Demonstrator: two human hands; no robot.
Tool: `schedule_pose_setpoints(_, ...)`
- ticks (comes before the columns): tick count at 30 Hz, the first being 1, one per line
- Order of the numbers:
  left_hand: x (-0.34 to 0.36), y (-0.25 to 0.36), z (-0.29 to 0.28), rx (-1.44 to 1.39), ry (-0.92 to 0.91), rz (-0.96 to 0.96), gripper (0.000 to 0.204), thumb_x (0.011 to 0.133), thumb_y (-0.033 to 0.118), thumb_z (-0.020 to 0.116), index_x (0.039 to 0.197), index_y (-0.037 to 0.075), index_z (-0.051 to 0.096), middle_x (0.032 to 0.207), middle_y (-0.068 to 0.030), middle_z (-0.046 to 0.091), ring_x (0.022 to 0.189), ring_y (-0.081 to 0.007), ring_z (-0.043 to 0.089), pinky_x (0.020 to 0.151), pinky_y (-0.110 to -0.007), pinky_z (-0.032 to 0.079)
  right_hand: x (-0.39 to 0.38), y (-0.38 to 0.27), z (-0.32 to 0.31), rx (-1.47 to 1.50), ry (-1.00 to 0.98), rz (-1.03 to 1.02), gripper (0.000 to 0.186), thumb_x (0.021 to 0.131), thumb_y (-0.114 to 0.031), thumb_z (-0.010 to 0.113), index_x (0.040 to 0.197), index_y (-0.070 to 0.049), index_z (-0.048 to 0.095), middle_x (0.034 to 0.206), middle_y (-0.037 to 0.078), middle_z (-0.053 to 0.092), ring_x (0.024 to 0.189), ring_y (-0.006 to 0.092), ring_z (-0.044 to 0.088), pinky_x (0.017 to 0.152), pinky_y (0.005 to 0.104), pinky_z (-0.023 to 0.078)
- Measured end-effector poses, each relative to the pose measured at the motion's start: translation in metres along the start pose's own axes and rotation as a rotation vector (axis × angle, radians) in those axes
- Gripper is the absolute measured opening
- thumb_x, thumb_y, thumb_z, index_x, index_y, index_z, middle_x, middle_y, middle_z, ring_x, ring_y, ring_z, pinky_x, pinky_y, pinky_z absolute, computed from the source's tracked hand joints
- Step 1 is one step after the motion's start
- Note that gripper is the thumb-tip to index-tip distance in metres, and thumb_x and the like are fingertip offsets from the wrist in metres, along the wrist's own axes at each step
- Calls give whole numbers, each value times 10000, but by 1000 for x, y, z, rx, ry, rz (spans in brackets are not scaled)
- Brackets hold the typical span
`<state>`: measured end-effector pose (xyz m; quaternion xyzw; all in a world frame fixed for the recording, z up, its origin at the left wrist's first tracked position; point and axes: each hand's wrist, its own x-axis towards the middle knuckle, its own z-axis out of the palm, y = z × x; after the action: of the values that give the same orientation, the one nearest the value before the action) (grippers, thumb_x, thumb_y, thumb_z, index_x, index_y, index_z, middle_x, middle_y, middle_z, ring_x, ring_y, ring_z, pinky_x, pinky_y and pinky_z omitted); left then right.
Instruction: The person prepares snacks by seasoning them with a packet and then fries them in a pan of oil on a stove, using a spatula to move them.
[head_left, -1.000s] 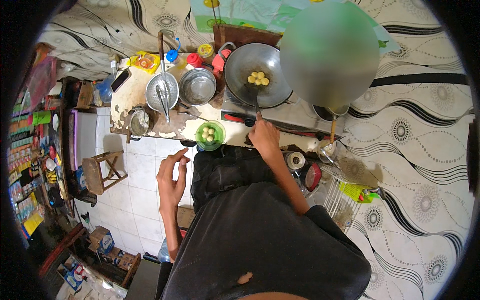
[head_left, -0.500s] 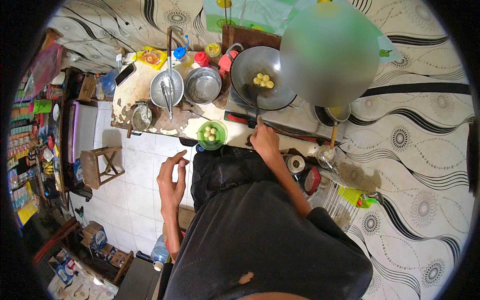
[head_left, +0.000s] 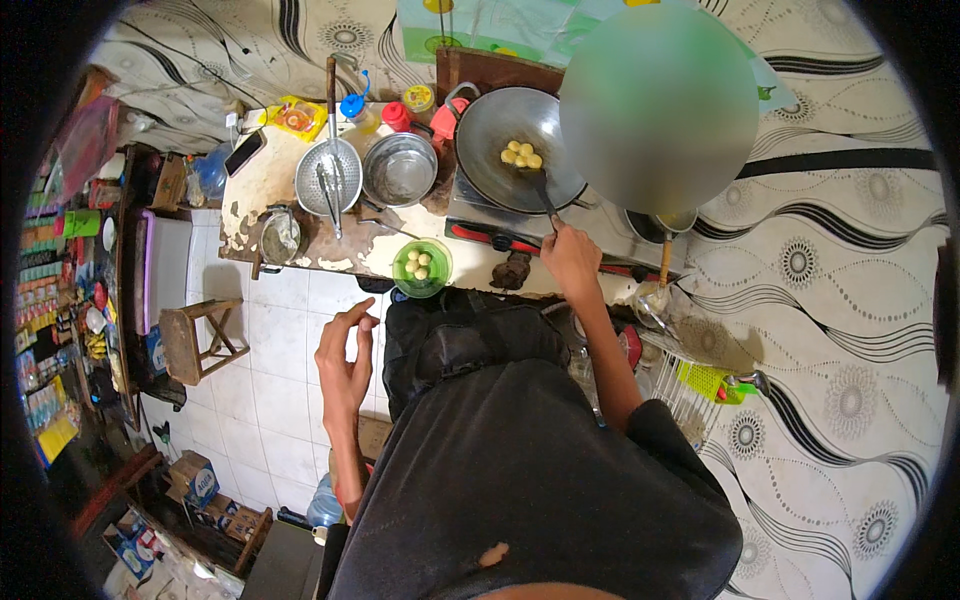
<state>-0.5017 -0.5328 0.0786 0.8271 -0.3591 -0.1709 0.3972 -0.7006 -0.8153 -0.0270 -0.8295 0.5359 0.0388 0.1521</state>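
My right hand (head_left: 573, 262) is closed round the handle of a dark spatula (head_left: 541, 188). The spatula's blade reaches into a large wok (head_left: 490, 120) on the stove, beside several pale yellow balls (head_left: 522, 156) clustered in the wok's middle. My left hand (head_left: 345, 360) hangs in the air left of my body, fingers apart and holding nothing. Closest to it on the counter edge is a green bowl (head_left: 441, 272) with several similar balls in it.
Left of the wok are a metal pot (head_left: 401, 169), a perforated ladle (head_left: 313, 187) with tongs lying on it, a small pot (head_left: 282, 238) and a phone (head_left: 245, 153). A wooden stool (head_left: 190, 345) stands on the tiled floor. A blurred round patch hides the area right of the wok.
My right hand has moved right with the spatula, whose blade has gone from the left of the balls to their lower right. The left hand has hardly moved.
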Motion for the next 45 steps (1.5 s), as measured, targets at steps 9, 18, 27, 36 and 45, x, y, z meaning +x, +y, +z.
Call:
schedule_pose_setpoints(9, -1, -3, -2, -31, 20, -39, 211, 991, 70, 561, 1167, 37, 674, 881, -112, 694, 848, -200, 650, 787, -336, 499, 1, 0, 3, 28, -36, 22, 412, 858, -231, 549, 1231, -119, 684, 861, 226, 705, 841, 406, 684, 780, 511, 540)
schedule_pose_setpoints(18, 0, -7, -4, -33, 36, -33, 213, 995, 84, 563, 1173, 41, 672, 885, -123, 695, 851, -220, 655, 768, -351, 499, 6, 8, -6, 48, -12, 68, 361, 862, -247, 575, 1160, -76, 688, 904, 218, 708, 882, 391, 693, 796, 512, 539)
schedule_pose_setpoints(27, -1, -6, -8, -25, 58, -86, 239, 1009, 141, 557, 1182, 16, 665, 881, -95, 698, 873, -165, 647, 846, -328, 498, 15, 19, -16, 19, 86, 46, 346, 845, -246, 594, 1140, -115, 719, 876, 206, 709, 813, 384, 692, 756, 496, 546)
schedule_pose_setpoints(36, 4, -1, -4, -16, 21, -64, 228, 1005, 123, 562, 1180, 16, 663, 885, -80, 689, 870, -159, 636, 840, -319, 498, 32, 31, -14, 38, 67, 9, 400, 840, -245, 581, 1207, -145, 704, 846, 209, 706, 793, 377, 692, 747, 481, 551)
schedule_pose_setpoints(45, 3, -6, -3, -22, 35, -48, 219, 1000, 109, 566, 1181, 35, 665, 883, -93, 696, 863, -178, 644, 810, -327, 499, 45, 35, -27, 62, 65, 1, 385, 840, -243, 575, 1188, -150, 713, 842, 219, 702, 788, 370, 693, 720, 472, 557)
